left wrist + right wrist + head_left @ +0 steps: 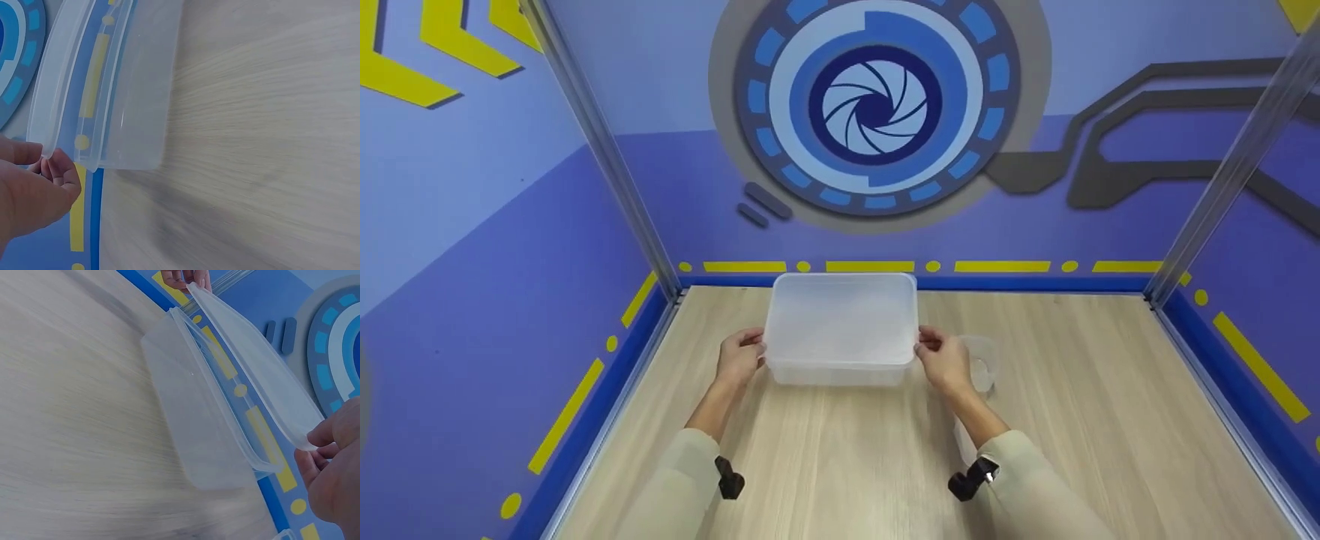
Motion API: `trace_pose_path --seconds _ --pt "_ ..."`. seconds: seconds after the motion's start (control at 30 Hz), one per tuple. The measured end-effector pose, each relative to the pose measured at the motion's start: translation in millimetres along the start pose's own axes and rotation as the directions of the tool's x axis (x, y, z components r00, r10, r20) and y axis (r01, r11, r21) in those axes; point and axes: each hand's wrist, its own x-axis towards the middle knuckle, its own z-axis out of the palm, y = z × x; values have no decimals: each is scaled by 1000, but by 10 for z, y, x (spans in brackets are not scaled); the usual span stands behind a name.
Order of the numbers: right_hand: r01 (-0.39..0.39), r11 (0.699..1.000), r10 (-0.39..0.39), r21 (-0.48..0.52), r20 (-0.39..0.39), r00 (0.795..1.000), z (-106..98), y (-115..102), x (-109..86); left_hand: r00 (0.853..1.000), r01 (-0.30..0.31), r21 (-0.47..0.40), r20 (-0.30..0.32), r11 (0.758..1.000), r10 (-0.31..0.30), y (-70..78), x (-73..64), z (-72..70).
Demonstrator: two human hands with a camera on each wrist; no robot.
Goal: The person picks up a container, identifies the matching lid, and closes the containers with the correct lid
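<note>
Two pale sleeves (671,487) reach out over the counter (840,465); some clear plastic (980,347) shows beside the right forearm (981,422), too hidden for me to tell its shape; farther off, the left hand (740,358) and the right hand (946,363) each pinch an end of the lid (841,319), thumb above and fingers beneath, probably because holding both ends steadies so wide a piece; the lid is just above the box (840,376), apart from its rim; the box stands upright on the counter, touched by neither hand, its flat base seemingly support enough; beyond rises the blue wall (675,187).
</note>
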Motion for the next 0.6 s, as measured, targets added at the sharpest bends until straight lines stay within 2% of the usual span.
trace_pose_path --seconds 0.33,0.47,0.6 --pt "40 999 -41 -30 -31 999 63 -23 83 997 -64 71 -48 995 67 -42 105 41" --pt "50 999 -51 -17 -62 997 113 21 110 990 -110 109 -75 988 118 -63 140 53" --pt "62 998 -61 9 -86 994 195 84 124 986 -111 129 -107 985 125 -131 162 54"
